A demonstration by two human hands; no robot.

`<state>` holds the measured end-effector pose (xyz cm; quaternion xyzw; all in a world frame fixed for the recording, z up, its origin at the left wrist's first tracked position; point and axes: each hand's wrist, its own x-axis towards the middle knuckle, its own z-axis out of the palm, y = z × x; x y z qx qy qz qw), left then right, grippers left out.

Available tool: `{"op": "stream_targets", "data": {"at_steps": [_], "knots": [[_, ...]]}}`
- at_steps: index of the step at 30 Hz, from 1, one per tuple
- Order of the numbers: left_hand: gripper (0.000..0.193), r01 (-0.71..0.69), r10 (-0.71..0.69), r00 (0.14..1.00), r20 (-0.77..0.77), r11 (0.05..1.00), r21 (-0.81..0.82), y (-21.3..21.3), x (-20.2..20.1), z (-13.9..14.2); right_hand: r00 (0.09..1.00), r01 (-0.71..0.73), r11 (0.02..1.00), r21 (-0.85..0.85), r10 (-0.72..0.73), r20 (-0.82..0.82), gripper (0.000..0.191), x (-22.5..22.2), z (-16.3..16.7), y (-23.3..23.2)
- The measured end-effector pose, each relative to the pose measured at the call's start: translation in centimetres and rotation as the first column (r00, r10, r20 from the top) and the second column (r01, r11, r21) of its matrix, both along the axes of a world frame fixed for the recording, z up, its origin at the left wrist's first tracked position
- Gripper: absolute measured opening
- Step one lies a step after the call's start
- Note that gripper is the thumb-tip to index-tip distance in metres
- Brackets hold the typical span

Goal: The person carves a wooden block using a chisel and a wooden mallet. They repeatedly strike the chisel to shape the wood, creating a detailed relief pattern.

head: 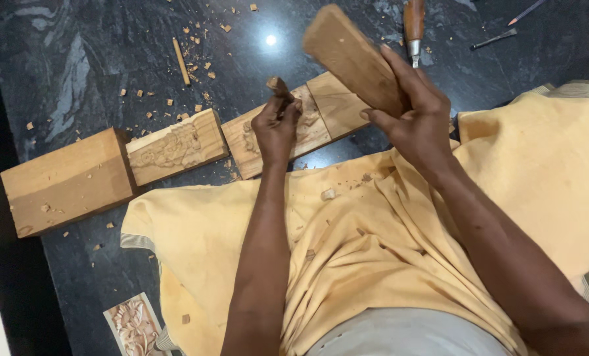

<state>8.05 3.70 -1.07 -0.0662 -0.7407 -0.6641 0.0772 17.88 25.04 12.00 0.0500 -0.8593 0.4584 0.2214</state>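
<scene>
Two hands busy: left hand [276, 125] clenched round a chisel [280, 86], right hand [410, 112] grasping a wooden mallet [350, 56]. The mallet looks heavy and stiff; it's gripped low

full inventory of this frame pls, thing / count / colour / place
wooden strip: 1, light brown, partly carved, on the floor above the lap
wood block: 1, tan, at the strip's left end
wooden mallet: 1, brown, raised in right hand
chisel: 1, brown handle top showing, in left hand
spare chisel: 1, reddish handle, top centre
carved panel: 1, pale, bottom left
wood chips: many, tan, scattered
yellow cloth: 1, over lap
floor: dark stone
left hand: on the chisel
right hand: on the mallet
</scene>
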Motion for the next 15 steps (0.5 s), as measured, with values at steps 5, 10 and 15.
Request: {"op": "stream_targets", "data": {"at_steps": [5, 10, 15], "knots": [[0.011, 0.018, -0.025, 0.998, -0.056, 0.993, -0.117, 0.1, 0.5, 1.0, 0.991, 0.025, 0.909, 0.416, 0.031, -0.129, 0.090, -2.5, 1.0, -0.6], [0.008, 0.017, -0.028, 0.997, -0.071, 0.988, -0.154, 0.2, 0.7, 1.6, 0.980, 0.069, 0.638, 0.767, 0.100, -0.172, 0.086, -5.6, 0.8, -1.6], [0.005, 0.003, -0.016, 0.995, -0.095, 0.992, -0.130, 0.2, 0.8, 1.4, 0.966, 0.028, 0.870, 0.493, 0.104, -0.238, 0.089, -5.3, 1.3, -1.8]]}}
